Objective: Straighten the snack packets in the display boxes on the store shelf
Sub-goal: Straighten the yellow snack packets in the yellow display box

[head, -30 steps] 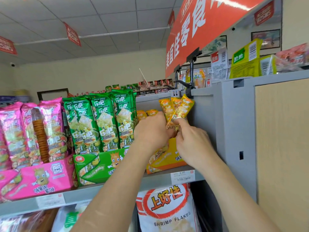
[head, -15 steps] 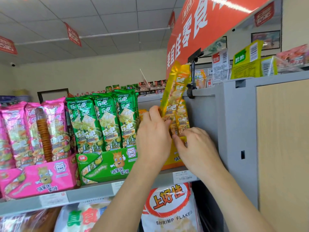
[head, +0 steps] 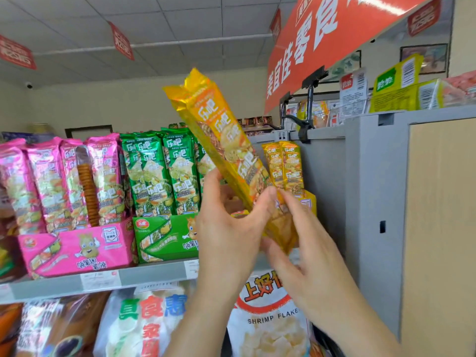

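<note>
The yellow packet [head: 224, 140] is long, glossy and crimped at the top, and it leans up and to the left in front of the yellow display box [head: 310, 202]. The left hand [head: 226, 228] grips its lower part. The right hand [head: 309, 258] pinches its bottom end. Two more yellow packets [head: 286, 163] stand upright in the box.

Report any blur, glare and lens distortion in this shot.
Head view: the right hand and the lower end of the yellow packets smear with motion blur; their foil top catches glare; the ceiling pipe curves from the wide lens; bags in the bottom-left corner look soft.
</note>
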### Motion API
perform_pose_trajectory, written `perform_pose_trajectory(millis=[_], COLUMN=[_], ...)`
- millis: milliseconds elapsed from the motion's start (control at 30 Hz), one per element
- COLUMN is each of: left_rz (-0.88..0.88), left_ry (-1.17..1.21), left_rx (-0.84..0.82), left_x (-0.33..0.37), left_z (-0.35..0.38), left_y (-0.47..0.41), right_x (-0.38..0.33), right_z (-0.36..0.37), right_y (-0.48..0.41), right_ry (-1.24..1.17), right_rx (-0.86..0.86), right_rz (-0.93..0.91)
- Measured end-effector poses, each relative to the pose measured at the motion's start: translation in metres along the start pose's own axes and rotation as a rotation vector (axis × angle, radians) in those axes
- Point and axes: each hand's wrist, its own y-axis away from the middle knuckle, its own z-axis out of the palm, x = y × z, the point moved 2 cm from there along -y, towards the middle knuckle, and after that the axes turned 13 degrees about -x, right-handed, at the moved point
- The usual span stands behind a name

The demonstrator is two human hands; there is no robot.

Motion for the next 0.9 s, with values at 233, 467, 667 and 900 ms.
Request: perform_pose_trajectory(millis=[233, 467, 667, 900], left_rz=[-0.145, -0.228, -0.214, -0.134], left_ry=[0.439, 0.559, 0.623, 0.684], left_rx=[-0.217, -0.132, -0.108, -0.229], left_x=[-0.004, -0.005, -0.004, -0.005], left_z=[-0.005, -0.011, -0.013, -0.013], left_y=[0.015, 0.025, 0.029, 0.041], right_x=[0.007, 0.007, 0.009, -0.016], right_z=[0.019, 0.013, 0.009, 0.027], right_y=[0.041, 0.066, 0.079, 0.075], right_ry=[-0.473, -0.711, -0.652, -0.62], right_rx=[-0.194, -0.362, -0.342, -0.223], right_rz=[0.114, 0.191, 0.285, 0.213])
